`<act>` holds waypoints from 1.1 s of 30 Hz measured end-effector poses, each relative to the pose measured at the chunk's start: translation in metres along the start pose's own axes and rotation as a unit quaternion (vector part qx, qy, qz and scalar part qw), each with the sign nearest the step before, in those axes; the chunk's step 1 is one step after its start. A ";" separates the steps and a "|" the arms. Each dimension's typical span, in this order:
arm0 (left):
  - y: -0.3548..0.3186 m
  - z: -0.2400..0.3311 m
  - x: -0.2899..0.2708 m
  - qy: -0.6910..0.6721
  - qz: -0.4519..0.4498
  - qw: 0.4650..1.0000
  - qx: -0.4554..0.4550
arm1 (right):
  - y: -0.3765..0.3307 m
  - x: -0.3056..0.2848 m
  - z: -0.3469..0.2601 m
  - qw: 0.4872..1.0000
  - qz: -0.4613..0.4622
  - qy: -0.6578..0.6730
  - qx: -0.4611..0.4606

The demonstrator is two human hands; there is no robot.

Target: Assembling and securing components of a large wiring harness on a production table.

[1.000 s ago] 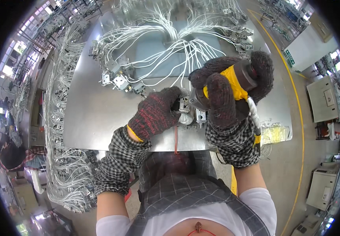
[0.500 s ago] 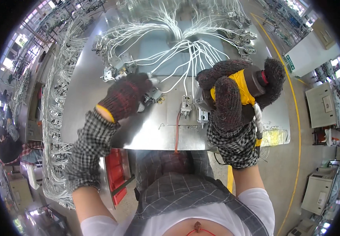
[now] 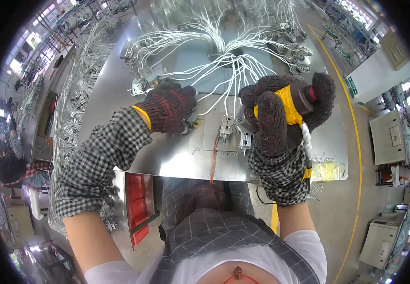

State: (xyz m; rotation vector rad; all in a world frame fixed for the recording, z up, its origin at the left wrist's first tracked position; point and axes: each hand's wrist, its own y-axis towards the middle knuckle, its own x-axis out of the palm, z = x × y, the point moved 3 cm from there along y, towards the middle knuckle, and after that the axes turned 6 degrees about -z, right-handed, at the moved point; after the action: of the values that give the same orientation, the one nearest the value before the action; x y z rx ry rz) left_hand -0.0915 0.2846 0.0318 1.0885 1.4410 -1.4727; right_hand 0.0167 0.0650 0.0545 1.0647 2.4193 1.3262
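Note:
Both of my hands wear dark knitted gloves. My left hand [image 3: 169, 109] is closed over a small metal socket fitting [image 3: 193, 119] on a white wire, left of the table's middle; its fingers partly hide it. My right hand [image 3: 273, 120] grips a dark corded power tool [image 3: 303, 97] wrapped in yellow tape, its blocky end pointing toward the table's middle. Between the hands, a metal socket fitting [image 3: 225, 128] with a red wire [image 3: 214, 163] lies on a flat plate. Another fitting [image 3: 244, 138] sits just below the tool.
White wires [image 3: 235, 61] fan out from the middle of the metal table [image 3: 176, 158], with fittings [image 3: 141, 85] at their ends. Bundled white wires [image 3: 70, 128] hang along the left side. A clear-and-yellow taped patch [image 3: 328, 170] is at the right corner. A red bin [image 3: 139, 199] stands below the edge.
My left hand has shifted right and slightly away from me, still over the fitting, and its forearm has swung outward to the left. My right hand holds the tool in nearly the same place.

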 end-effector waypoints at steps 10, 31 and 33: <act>-0.024 0.047 0.041 -0.888 0.142 0.435 0.044 | 0.003 0.007 -0.003 0.999 0.007 0.014 -0.034; -0.001 0.077 0.020 -0.372 0.190 0.907 -0.059 | 0.019 0.005 -0.023 0.994 0.090 0.045 0.040; 0.000 0.085 0.012 -0.333 0.209 0.918 -0.056 | 0.015 0.004 -0.018 0.998 0.054 0.001 0.040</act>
State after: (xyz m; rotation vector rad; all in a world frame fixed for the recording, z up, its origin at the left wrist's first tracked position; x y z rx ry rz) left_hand -0.0998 0.2000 0.0192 0.6624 0.7419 -1.2513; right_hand 0.0125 0.0610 0.0778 1.2320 2.4673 1.2721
